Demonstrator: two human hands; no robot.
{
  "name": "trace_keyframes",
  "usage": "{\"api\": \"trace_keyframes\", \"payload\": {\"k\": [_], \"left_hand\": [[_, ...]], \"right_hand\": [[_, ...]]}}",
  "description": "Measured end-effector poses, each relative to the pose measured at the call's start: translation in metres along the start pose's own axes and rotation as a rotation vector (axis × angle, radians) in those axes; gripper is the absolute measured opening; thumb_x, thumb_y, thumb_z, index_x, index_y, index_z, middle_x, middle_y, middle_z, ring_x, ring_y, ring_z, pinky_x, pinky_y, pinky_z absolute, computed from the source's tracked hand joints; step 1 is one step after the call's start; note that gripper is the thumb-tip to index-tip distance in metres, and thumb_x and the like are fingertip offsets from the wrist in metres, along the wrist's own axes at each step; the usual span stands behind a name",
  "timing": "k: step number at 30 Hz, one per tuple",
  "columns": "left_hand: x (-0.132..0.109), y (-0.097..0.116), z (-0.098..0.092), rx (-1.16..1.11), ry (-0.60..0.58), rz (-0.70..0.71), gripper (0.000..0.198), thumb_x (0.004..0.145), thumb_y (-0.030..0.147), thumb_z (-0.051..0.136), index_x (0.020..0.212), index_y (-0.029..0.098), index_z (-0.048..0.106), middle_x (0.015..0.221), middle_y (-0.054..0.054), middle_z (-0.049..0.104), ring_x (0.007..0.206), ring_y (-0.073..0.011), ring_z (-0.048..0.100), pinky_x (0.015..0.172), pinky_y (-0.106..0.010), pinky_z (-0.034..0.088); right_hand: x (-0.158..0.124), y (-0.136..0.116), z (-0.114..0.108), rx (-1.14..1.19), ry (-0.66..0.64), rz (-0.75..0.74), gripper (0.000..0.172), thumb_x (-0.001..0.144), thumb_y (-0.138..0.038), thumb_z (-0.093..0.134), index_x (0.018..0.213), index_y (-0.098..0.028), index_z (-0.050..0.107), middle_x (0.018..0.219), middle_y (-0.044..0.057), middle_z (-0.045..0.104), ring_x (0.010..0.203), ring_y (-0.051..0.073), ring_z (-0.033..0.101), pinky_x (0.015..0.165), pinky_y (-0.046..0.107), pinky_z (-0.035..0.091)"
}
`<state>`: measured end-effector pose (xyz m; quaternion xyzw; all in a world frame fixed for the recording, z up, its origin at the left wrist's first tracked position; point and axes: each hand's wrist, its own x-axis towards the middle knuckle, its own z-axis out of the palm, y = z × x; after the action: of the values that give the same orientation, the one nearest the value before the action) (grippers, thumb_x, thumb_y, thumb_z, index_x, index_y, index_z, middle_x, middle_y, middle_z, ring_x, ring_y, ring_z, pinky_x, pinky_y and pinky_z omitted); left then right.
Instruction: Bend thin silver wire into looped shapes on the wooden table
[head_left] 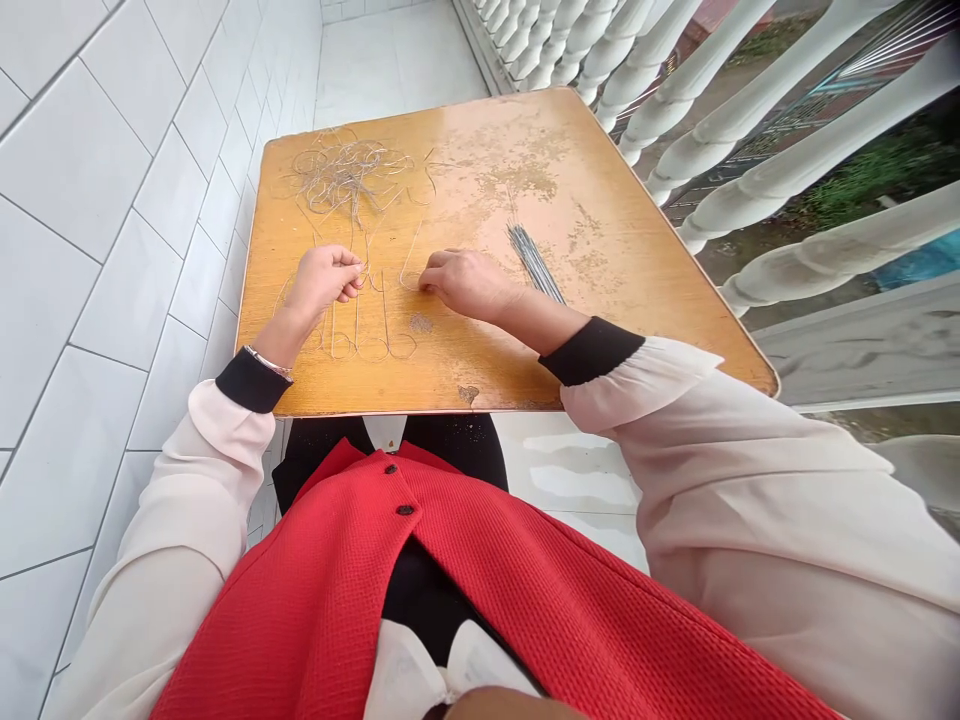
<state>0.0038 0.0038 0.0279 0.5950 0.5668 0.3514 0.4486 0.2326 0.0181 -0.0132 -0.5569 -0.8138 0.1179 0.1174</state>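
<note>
My left hand [326, 278] is closed in a pinch over the left half of the table, with a thin wire [367, 245] at its fingertips. To its right, my right hand [471, 284] has curled fingers pressed together on the curved end of another bent wire [409, 262]. Just below my left hand lies a row of wires with looped ends [386, 315]. Beyond it sits a tangled pile of looped wires [351, 178]. A bundle of straight grey wires [535, 262] rests beyond my right forearm, partly hidden by it.
The worn yellow-brown table [637, 290] has peeled patches. A white tiled wall [90, 250] runs close on the left. White balusters [720, 140] line the right side. A small grey patch [421, 323] shows on the tabletop between my hands.
</note>
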Motion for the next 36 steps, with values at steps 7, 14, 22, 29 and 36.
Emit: {"api": "trace_keyframes", "payload": {"k": [7, 14, 22, 29, 36], "left_hand": [[0.000, -0.002, 0.005, -0.025, 0.014, -0.031, 0.023, 0.092, 0.003, 0.057, 0.073, 0.016, 0.057, 0.061, 0.004, 0.060, 0.053, -0.0039, 0.053, 0.056, -0.021, 0.039], [0.006, -0.004, 0.010, -0.046, 0.062, -0.001, 0.021, 0.093, 0.005, 0.056, 0.075, 0.017, 0.057, 0.062, 0.004, 0.059, 0.053, -0.0043, 0.053, 0.058, -0.021, 0.041], [0.015, 0.005, 0.027, -0.110, 0.035, -0.069, 0.022, 0.091, -0.001, 0.051, 0.078, 0.016, 0.054, 0.064, 0.004, 0.062, 0.052, -0.0032, 0.053, 0.057, -0.018, 0.040], [0.032, 0.003, 0.039, -0.188, -0.018, -0.199, 0.031, 0.094, 0.002, 0.049, 0.067, 0.017, 0.051, 0.051, 0.005, 0.050, 0.044, -0.0035, 0.045, 0.049, -0.018, 0.034], [0.034, 0.006, 0.047, 0.025, -0.077, -0.173, 0.046, 0.094, 0.012, 0.062, 0.052, 0.017, 0.044, 0.042, 0.006, 0.040, 0.037, -0.0025, 0.032, 0.044, -0.022, 0.020]], "right_hand": [[0.007, 0.010, -0.007, 0.011, 0.037, 0.035, 0.026, 0.086, -0.006, 0.051, 0.082, -0.019, 0.073, 0.109, 0.008, 0.075, 0.103, 0.025, 0.065, 0.094, 0.039, 0.047], [0.004, 0.030, -0.016, 0.409, 0.216, 0.336, 0.024, 0.090, -0.017, 0.057, 0.106, -0.017, 0.076, 0.097, 0.011, 0.077, 0.082, 0.023, 0.071, 0.078, 0.038, 0.057], [0.026, 0.006, 0.001, -0.077, 0.024, 0.034, 0.034, 0.093, -0.019, 0.050, 0.116, -0.017, 0.075, 0.125, 0.016, 0.070, 0.108, 0.030, 0.065, 0.090, 0.041, 0.047], [0.037, 0.000, 0.017, -0.321, -0.063, -0.092, 0.037, 0.093, -0.009, 0.037, 0.109, -0.013, 0.071, 0.119, 0.021, 0.069, 0.099, 0.029, 0.064, 0.077, 0.039, 0.042], [0.027, -0.003, 0.011, -0.339, -0.008, -0.030, 0.036, 0.096, -0.010, 0.035, 0.117, -0.011, 0.064, 0.117, 0.023, 0.069, 0.094, 0.030, 0.066, 0.074, 0.038, 0.041]]}}
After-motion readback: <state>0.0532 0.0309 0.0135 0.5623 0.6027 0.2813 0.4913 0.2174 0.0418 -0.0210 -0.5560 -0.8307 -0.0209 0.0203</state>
